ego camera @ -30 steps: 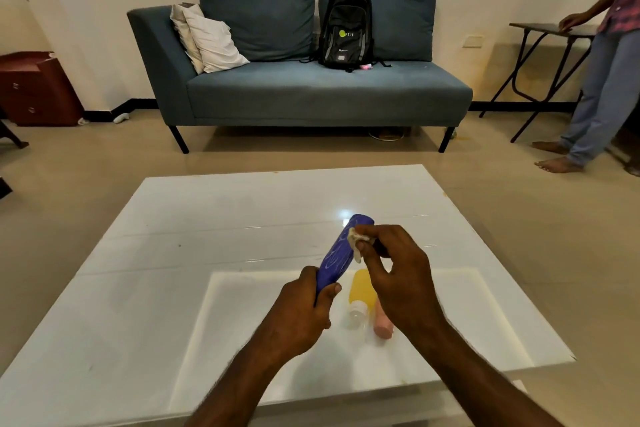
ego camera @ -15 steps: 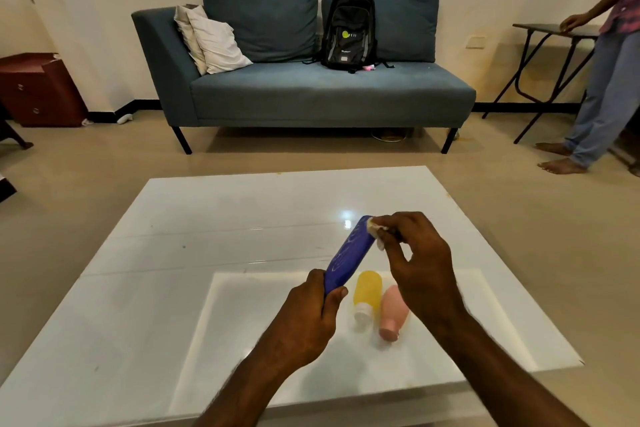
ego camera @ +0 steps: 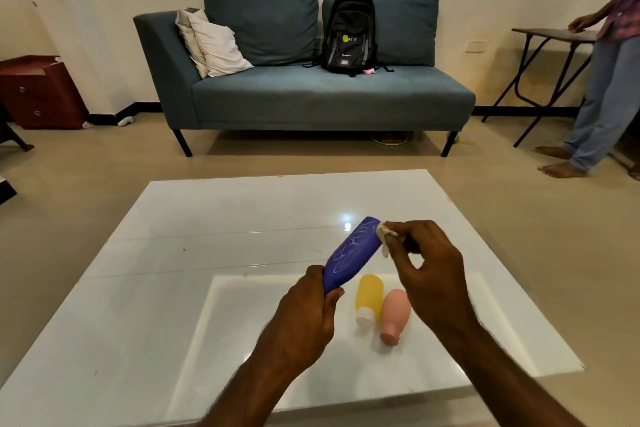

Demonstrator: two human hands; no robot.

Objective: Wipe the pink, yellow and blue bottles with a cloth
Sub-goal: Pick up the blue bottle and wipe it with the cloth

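Left hand: the left hand (ego camera: 304,315) is closest to us. It is closed tight around the bottom end of the blue bottle (ego camera: 351,255) and holds it up off the tabletop (ego camera: 173,288).
Right hand: the right hand (ego camera: 427,265) is up in the air too. Its fingers (ego camera: 394,253) pinch a small white cloth (ego camera: 383,236), and the other fingers are curled in.
Blue bottle: it is tilted, with the far end higher and pointing away to the right. It has thin white scribble lines on it.
Cloth: it touches the top far end of the blue bottle, on the right side.
Yellow bottle: the yellow bottle (ego camera: 369,293) lies flat on the tabletop, between the two hands, with its white cap pointing at us.
Pink bottle: the pink bottle (ego camera: 394,314) lies flat just beside the yellow one, on its right, cap pointing at us. They look like they touch.
Tabletop: white and shiny, with a bright light spot near the far end of the blue bottle.
Sofa: a blue sofa (ego camera: 311,97) stands far back by the wall.
On the sofa: white pillows (ego camera: 211,42) on the left and a black backpack (ego camera: 348,33) in the middle.
Far right: a person (ego camera: 609,80) stands with a hand on a small dark folding table (ego camera: 554,36).
Far left: a red-brown cabinet (ego camera: 40,90) sits by the wall.
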